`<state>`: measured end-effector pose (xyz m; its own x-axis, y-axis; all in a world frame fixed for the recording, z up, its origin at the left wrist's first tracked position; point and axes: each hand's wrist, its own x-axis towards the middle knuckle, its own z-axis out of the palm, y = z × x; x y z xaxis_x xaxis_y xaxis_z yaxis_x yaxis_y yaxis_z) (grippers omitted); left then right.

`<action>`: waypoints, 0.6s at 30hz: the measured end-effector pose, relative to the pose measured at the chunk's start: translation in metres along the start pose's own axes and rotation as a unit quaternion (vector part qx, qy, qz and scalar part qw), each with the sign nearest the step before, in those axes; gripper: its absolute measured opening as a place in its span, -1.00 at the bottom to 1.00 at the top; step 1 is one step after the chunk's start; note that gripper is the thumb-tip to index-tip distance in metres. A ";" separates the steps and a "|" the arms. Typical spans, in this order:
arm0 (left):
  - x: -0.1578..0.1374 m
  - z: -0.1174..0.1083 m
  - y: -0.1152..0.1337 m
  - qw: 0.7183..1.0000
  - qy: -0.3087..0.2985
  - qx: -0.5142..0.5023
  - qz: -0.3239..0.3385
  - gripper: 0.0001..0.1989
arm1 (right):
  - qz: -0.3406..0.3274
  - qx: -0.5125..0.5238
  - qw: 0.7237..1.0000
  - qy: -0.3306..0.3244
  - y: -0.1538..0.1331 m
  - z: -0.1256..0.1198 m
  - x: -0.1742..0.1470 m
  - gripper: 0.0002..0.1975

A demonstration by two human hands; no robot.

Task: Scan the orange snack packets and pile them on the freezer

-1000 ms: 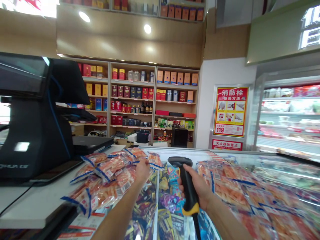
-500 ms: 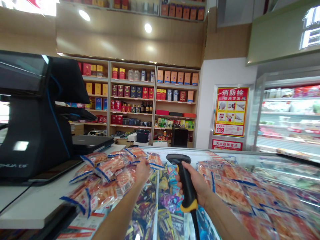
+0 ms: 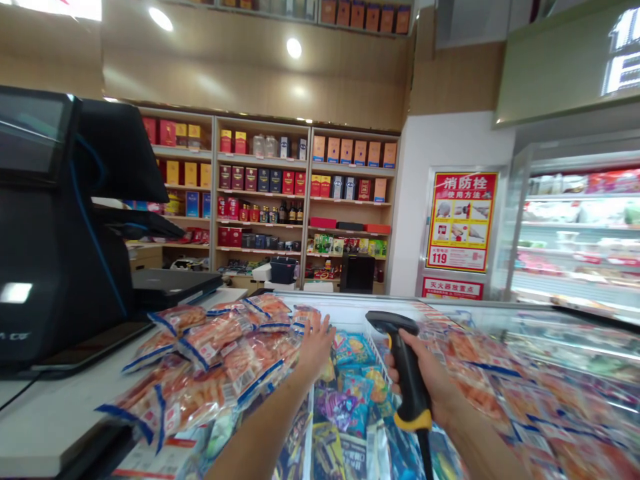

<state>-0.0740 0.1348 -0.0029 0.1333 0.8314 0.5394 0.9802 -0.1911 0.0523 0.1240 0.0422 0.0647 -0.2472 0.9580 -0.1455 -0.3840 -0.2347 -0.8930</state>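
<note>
My right hand (image 3: 425,373) is wrapped round the grip of a black and yellow barcode scanner (image 3: 411,380), its head up and its cable hanging down. My left hand (image 3: 316,343) is open, fingers spread and pointing forward, over the right end of a heap of clear packets. Just behind its fingers lies a small blue-edged packet (image 3: 304,315); whether they touch it I cannot tell. The heap's packets (image 3: 245,363) hold orange-pink food, have blue edges and show barcodes. Similar packets (image 3: 480,380) lie to the right of the scanner, partly behind my right forearm.
Below my hands a chest freezer (image 3: 350,300) holds colourful bags (image 3: 345,400), split by a white divider. At left, a black checkout terminal (image 3: 55,267) stands on a white counter (image 3: 30,427). Shelves of boxes (image 3: 265,180) and a red fire-hydrant sign (image 3: 463,220) are behind.
My left hand has moved right from the heap, and its fingers have spread. My right hand has carried the barcode scanner to the right. The view has shifted slightly.
</note>
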 end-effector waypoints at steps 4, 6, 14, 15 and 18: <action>0.007 0.027 0.006 0.998 -0.051 0.006 0.021 -0.71 | 0.009 -0.002 0.999 0.031 0.000 -0.007 -0.003 -0.68; 0.014 0.034 -0.003 0.998 -0.062 0.009 0.006 -0.69 | 0.003 0.002 0.999 0.033 0.001 -0.011 -0.002 -0.69; 0.036 0.038 -0.052 0.994 -0.078 -0.030 -0.074 -0.71 | 0.008 -0.002 0.999 0.045 0.003 -0.019 0.007 -0.70; 0.037 0.036 -0.053 0.993 -0.076 -0.046 -0.081 -0.73 | 0.009 -0.003 0.999 0.050 0.003 -0.019 0.008 -0.70; 0.037 0.025 -0.047 0.987 -0.063 -0.111 -0.096 -0.71 | -0.001 -0.012 0.997 0.070 0.006 -0.017 0.009 -0.71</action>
<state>-0.1112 0.1872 -0.0067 -0.0205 0.9188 0.3942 0.9350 -0.1220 0.3330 0.1345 0.0519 0.0512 -0.1195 0.9726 -0.1993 -0.3618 -0.2296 -0.9035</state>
